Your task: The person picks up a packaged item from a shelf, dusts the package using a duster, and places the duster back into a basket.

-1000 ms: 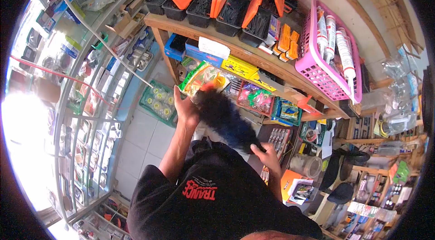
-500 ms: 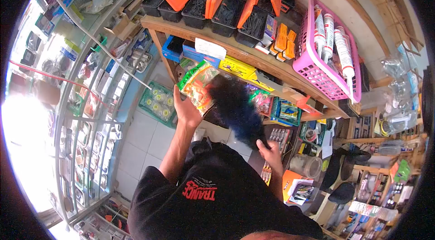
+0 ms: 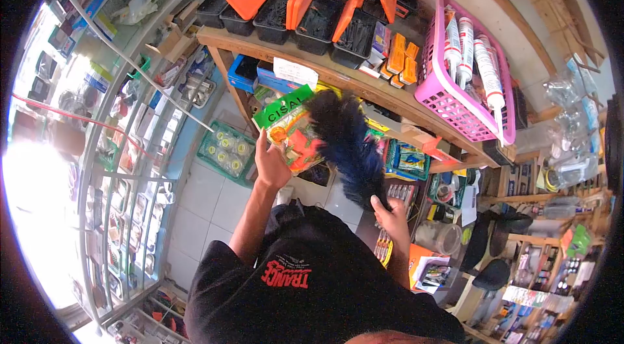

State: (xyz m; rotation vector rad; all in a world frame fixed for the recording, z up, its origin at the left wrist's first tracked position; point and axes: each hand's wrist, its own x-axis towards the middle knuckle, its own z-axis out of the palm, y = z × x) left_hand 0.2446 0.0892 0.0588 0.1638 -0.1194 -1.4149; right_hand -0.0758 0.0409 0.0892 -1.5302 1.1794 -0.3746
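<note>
My left hand (image 3: 272, 165) grips a clear plastic packet (image 3: 300, 142) by its left side. The packet has a green header lettered "CISAL" and orange-red pieces inside. In my right hand (image 3: 392, 215) is the handle end of a feather duster (image 3: 348, 142) with dark blue-black plumes. The duster's tip lies against or just over the packet's right edge; whether it touches I cannot tell. Both are held in front of the wooden shelf (image 3: 305, 58), below its top board.
Black bins with orange lids (image 3: 312, 25) line the shelf top, beside a pink basket (image 3: 469, 107) of sealant tubes. A green tray (image 3: 224, 149) of round items sits on the tiled floor. A glass display case (image 3: 130, 194) stands at left, a stool (image 3: 491, 276) at right.
The packet has turned so its green header faces up to me and its lettering reads clearly. The duster has shifted slightly right and its plumes look less blurred.
</note>
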